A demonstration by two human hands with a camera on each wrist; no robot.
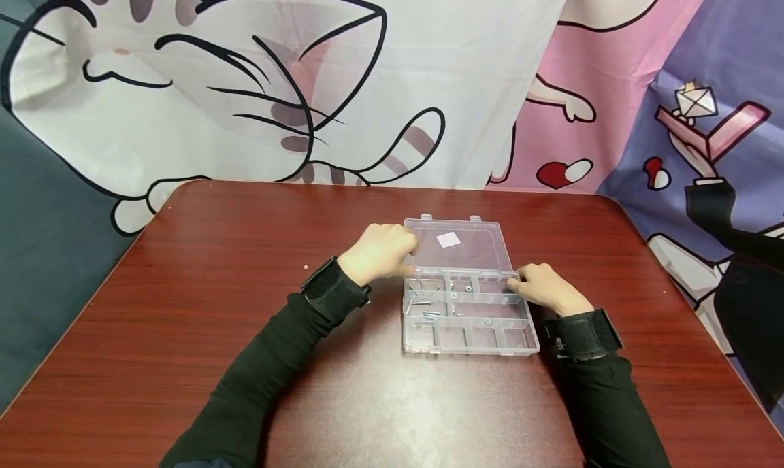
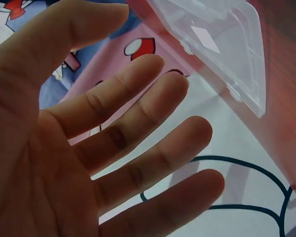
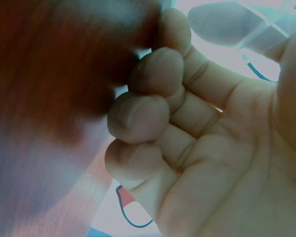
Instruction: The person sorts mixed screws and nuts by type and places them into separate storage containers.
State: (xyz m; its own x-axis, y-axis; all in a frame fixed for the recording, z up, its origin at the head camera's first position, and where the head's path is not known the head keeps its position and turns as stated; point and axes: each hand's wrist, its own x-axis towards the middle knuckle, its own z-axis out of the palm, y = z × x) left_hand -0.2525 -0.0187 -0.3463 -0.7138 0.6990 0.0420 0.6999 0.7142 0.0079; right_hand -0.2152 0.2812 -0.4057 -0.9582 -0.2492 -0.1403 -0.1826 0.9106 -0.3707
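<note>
A clear plastic compartment box (image 1: pixel 471 351) lies on the table with its lid (image 1: pixel 471 250) folded back, away from me. Screws (image 1: pixel 422 303) and other small metal parts sit in several of its compartments. My left hand (image 1: pixel 381 254) is at the left edge of the lid near the hinge; in the left wrist view its fingers (image 2: pixel 153 106) are spread and hold nothing. On the right side, my right hand (image 1: pixel 545 288) grips the box's edge near the hinge. Its fingers (image 3: pixel 140 118) are curled in the right wrist view, with the thumb over the clear plastic.
The box stands on a reddish-brown wooden table (image 1: pixel 202 277). A small white label (image 1: pixel 448 239) is on the lid. A tiny pale bit (image 1: pixel 305 266) lies left of the left hand. Cartoon-printed cloth (image 1: pixel 465 80) hangs behind the table's far edge.
</note>
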